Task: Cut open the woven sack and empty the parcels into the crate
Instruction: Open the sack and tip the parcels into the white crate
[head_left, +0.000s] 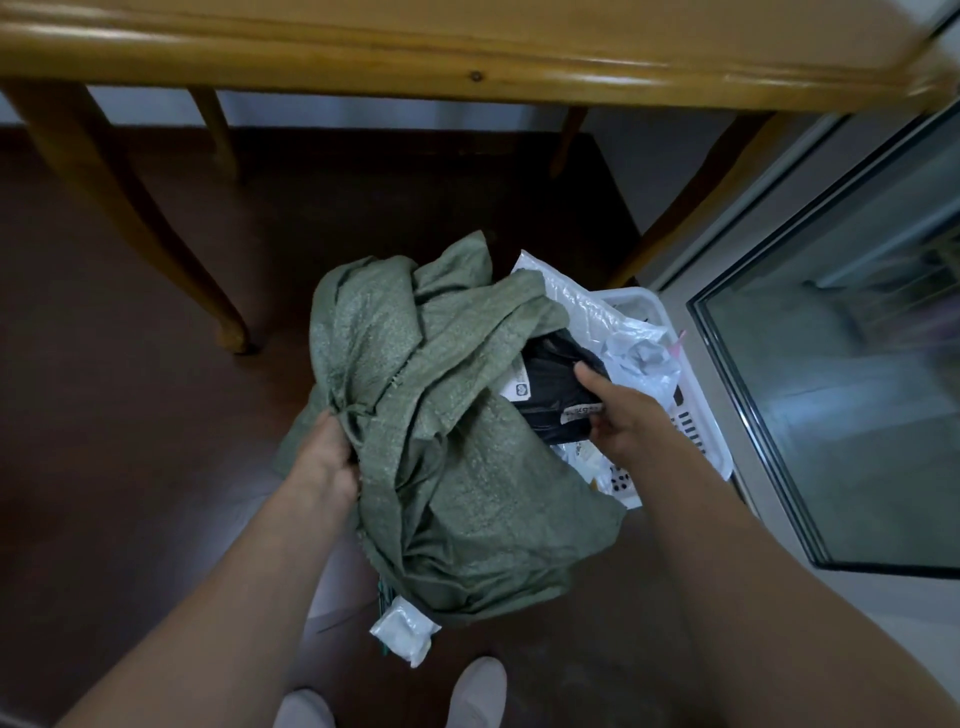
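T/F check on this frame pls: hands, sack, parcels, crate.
1. The left hand grips the green sack. True.
2. The right hand holds a white parcel. False: it grips a black parcel.
3. The white crate sits right of the sack, beside the glass door. True.
4. The small white parcel lies on the wooden table. False: it lies on the floor at the sack's near end.
5. The black parcel bears a white label. True.
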